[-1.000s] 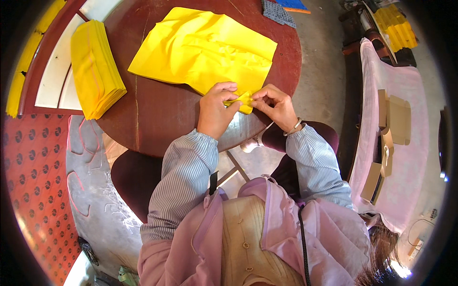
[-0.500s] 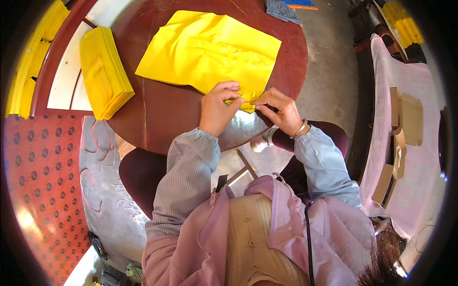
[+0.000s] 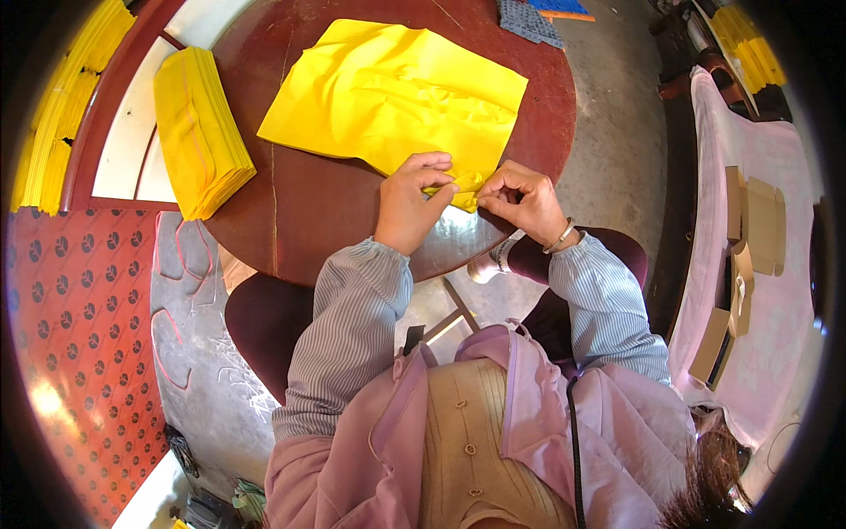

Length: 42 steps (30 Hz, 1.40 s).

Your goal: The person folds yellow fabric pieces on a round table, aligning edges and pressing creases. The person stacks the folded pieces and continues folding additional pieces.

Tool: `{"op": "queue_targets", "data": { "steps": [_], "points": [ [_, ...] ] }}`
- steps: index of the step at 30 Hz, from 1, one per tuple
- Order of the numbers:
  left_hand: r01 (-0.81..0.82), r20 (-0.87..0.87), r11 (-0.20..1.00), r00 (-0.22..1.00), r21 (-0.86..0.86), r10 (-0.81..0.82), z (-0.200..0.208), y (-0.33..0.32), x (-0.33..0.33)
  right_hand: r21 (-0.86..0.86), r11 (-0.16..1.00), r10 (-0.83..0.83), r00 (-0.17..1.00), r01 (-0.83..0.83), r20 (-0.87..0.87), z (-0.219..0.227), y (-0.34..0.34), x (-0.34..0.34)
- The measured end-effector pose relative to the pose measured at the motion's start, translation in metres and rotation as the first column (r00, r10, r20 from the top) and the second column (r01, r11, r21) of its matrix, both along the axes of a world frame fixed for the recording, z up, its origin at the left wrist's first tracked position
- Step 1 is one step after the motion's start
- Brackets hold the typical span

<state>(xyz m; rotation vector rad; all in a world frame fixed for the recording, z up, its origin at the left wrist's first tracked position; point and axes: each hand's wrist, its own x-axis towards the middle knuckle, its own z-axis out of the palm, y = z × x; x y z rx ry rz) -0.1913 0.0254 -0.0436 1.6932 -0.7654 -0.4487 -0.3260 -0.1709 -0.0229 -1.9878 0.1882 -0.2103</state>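
A wrinkled yellow cloth sheet (image 3: 397, 93) lies spread over the round dark red table (image 3: 322, 212), its near end bunched at the edge closest to me. My left hand (image 3: 412, 201) pinches that gathered end, thumb against the bent fingers. Just to its right, my right hand (image 3: 526, 198), with a bracelet at the wrist, grips the near right corner of the same cloth between thumb and fingertips. The fingers cover part of the bunched cloth, so its folds there are partly hidden.
A thick stack of folded yellow cloth (image 3: 201, 132) stands at the table's left, partly on a white panel (image 3: 132, 145). Grey cloth (image 3: 529, 24) lies on the far edge. On the right, opened cardboard boxes (image 3: 760, 225) rest on a pink cover (image 3: 705, 176).
The whole scene has shifted slightly to the right in the picture. Both hands keep hold of the cloth, and the fingertips have moved a little.
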Motion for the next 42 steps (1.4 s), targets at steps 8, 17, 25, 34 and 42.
{"op": "queue_targets", "data": {
  "steps": [8, 17, 25, 34, 42],
  "points": [
    [-0.011, 0.0, 1.0, 1.0, 0.016, 0.011, 0.002, -0.001, -0.002, -0.215, 0.973, 0.097, 0.995, -0.089, 0.029, 0.008, 0.002, -0.005],
    [-0.015, -0.021, 1.0, 1.0, 0.024, 0.015, 0.004, 0.0, -0.002, -0.49, 0.871, 0.147, 0.971, -0.036, 0.189, 0.003, 0.007, 0.002],
    [-0.013, 0.011, 1.0, 1.0, 0.004, 0.013, 0.002, 0.0, -0.002, -0.278, 0.956, 0.118, 0.991, -0.097, 0.059, 0.008, 0.0, 0.005],
    [-0.038, 0.025, 0.999, 0.999, -0.007, 0.038, 0.003, -0.001, -0.005, -0.296, 0.947, -0.073, 0.981, 0.126, 0.182, 0.011, -0.075, 0.039],
    [-0.032, 0.004, 0.999, 0.999, 0.023, 0.032, 0.007, 0.001, -0.007, -0.922, 0.143, -0.402, 0.873, 0.359, 0.277, -0.031, -0.242, 0.186]
  ]
}}
